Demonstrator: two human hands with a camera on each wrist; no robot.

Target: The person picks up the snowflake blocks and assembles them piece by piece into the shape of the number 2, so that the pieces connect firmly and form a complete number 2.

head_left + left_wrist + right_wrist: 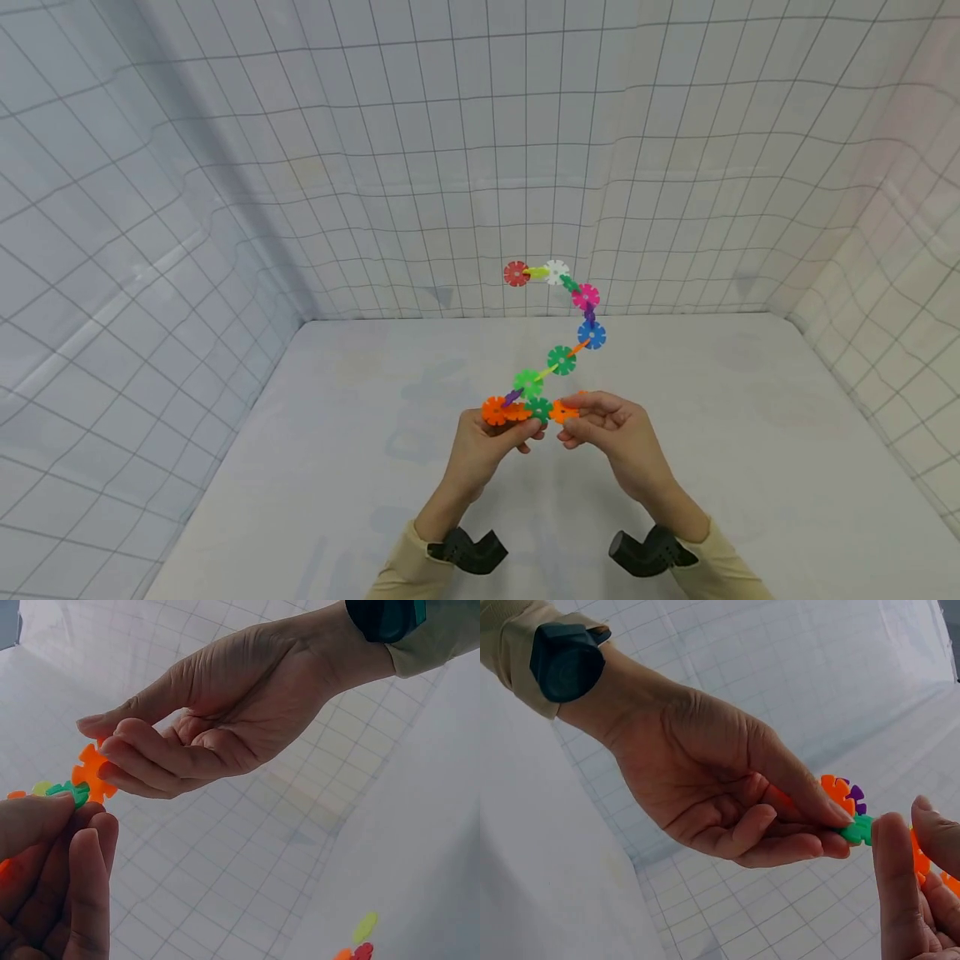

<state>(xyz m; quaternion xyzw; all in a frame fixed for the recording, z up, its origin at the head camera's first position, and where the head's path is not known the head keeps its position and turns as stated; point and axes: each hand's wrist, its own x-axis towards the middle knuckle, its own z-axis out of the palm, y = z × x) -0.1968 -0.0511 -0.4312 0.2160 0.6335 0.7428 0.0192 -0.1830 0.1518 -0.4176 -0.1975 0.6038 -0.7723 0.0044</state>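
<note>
A chain of notched plastic discs lies in the head view, running from a red disc (516, 273) past a blue disc (592, 335) to an orange disc (494, 411) at its near left. My left hand (483, 450) pinches a green disc (538, 410) of this chain between thumb and fingers. Close beside it, my right hand (622, 437) pinches an orange disc (562, 412). In the left wrist view this orange disc (91, 776) meets the green disc (73, 793) edge to edge. Fingers hide part of both; how deeply their slots engage, I cannot tell.
The chain curves over a white table (337, 467). White walls (450, 125) with a dark grid stand behind and at both sides. Each wrist bears a black device (472, 552).
</note>
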